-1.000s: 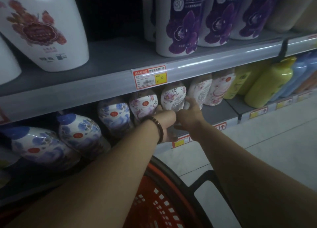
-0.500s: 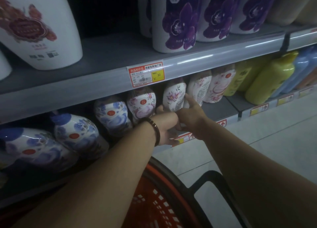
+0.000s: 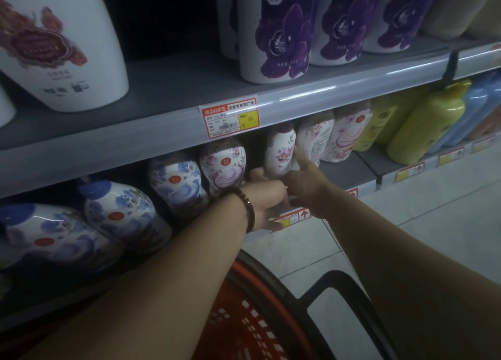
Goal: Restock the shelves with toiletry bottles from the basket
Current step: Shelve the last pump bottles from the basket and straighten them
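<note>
Lower shelf (image 3: 345, 170) holds one row of btls, running 8 o'clock to 3 o'clock. Blue-flower btls (image 3: 119, 216) come first, then pink-flower ones, then yellow-green btls (image 3: 428, 123).

The pink-flower btl (image 3: 280, 151) in hand stands upright at frame centre in that row, between its neighbours. L hand (image 3: 268, 202), w/ a bead bracelet (image 3: 249, 210) at the wrist, cups its base. The thumb is at the btl's 9 o'clock and the fingers curl below, by the shelf-edge strip.

R hand (image 3: 305, 182) overlaps the L hand at its 2 o'clock. One straight digit lies up the btl's 3 o'clock side; the rest are hidden, so its grip can't be told.

Upper shelf (image 3: 168, 88) carries a white red-flower btl (image 3: 54, 48) at 10 o'clock and purple-orchid btls (image 3: 282, 34) at 1 o'clock. A price tag (image 3: 229, 118) sits on its front edge.

Orange basket (image 3: 238, 327) is at 6 o'clock, under the arms. Only its mesh and black handle (image 3: 336, 274) show; contents can't be told.
</note>
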The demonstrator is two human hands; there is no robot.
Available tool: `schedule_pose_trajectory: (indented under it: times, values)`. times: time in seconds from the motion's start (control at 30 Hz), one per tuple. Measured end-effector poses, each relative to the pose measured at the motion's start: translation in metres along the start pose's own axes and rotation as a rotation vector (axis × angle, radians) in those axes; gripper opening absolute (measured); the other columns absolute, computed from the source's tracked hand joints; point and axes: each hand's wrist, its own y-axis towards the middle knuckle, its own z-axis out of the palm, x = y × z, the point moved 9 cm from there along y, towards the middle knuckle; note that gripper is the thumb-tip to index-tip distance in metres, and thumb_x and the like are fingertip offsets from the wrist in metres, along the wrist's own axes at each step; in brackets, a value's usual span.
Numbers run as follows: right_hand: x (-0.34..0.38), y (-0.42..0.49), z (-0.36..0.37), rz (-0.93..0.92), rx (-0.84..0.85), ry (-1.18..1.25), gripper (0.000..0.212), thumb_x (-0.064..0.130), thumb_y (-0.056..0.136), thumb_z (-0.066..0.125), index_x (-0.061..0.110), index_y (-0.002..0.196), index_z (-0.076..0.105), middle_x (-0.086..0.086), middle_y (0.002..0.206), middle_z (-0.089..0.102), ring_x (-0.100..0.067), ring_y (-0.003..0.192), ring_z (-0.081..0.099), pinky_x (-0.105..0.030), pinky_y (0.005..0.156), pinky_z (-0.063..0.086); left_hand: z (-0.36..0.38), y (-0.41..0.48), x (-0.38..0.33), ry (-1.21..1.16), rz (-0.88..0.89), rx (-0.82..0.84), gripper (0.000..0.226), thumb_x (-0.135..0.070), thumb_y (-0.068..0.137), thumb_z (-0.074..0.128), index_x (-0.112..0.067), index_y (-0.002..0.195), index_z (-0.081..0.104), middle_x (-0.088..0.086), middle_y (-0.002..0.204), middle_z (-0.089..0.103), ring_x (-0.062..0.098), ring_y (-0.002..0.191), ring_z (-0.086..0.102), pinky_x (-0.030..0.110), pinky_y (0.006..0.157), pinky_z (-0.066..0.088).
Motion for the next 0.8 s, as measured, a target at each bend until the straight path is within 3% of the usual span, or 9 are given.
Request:
schedule_pose_trajectory:
  times: [0.13,0.23,0.37,0.47,0.57,0.8]
  values:
    - [-0.003,0.007,0.003,-0.018,0.026,-0.030,0.061,-0.004,0.086,0.077,0.017,0.140,0.059,-0.017,0.115,0.075,-0.042,0.107,0.073,-0.058,0.085,0.063,0.002,0.000,0.001,0.084,0.018,-0.005,0.059,0.011,0.087,0.053,-0.029,0.129,0.039,0.008,0.117,0.061,0.023,0.086,0.065,0.050,0.085,0.063]
    - [-0.006,0.012,0.004,-0.020,-0.016,-0.033,0.066,0.010,0.087,0.082,0.024,0.143,0.052,-0.011,0.121,0.072,-0.033,0.108,0.073,-0.057,0.081,0.065,-0.001,0.002,-0.003,0.082,0.055,-0.065,0.056,0.006,0.090,0.055,-0.025,0.135,0.042,0.010,0.120,0.062,0.028,0.106,0.066,0.051,0.088,0.064]
    - [-0.011,0.017,0.004,-0.017,-0.042,0.006,0.056,0.024,0.095,0.077,0.030,0.142,0.048,-0.011,0.124,0.068,-0.035,0.109,0.072,-0.062,0.076,0.064,-0.008,0.004,-0.011,-0.140,0.120,-0.154,0.048,0.007,0.092,0.052,-0.021,0.131,0.051,0.016,0.129,0.065,0.035,0.114,0.068,0.044,0.076,0.064]
    - [-0.008,0.016,0.005,-0.043,-0.004,0.004,0.056,0.025,0.097,0.073,0.027,0.145,0.046,-0.012,0.126,0.067,-0.036,0.111,0.071,-0.061,0.079,0.064,-0.009,0.007,-0.009,-0.168,0.124,-0.162,0.062,0.007,0.093,0.055,-0.033,0.137,0.038,0.010,0.135,0.062,0.034,0.118,0.066,0.047,0.083,0.064]
    - [-0.005,0.014,0.002,-0.072,0.040,-0.023,0.050,0.018,0.100,0.070,0.018,0.145,0.048,-0.017,0.125,0.068,-0.041,0.112,0.071,-0.062,0.084,0.063,-0.004,0.006,-0.012,-0.146,0.113,-0.100,0.085,0.009,0.085,0.058,-0.045,0.147,0.034,0.009,0.137,0.063,0.034,0.116,0.068,0.047,0.076,0.065]
    - [-0.002,0.010,-0.006,-0.080,0.101,-0.067,0.040,0.017,0.104,0.065,0.018,0.142,0.054,-0.015,0.124,0.068,-0.039,0.109,0.072,-0.047,0.082,0.066,-0.007,0.003,-0.013,-0.183,0.095,-0.104,0.082,0.003,0.088,0.061,-0.048,0.142,0.028,0.010,0.137,0.062,0.033,0.114,0.068,0.039,0.068,0.061]
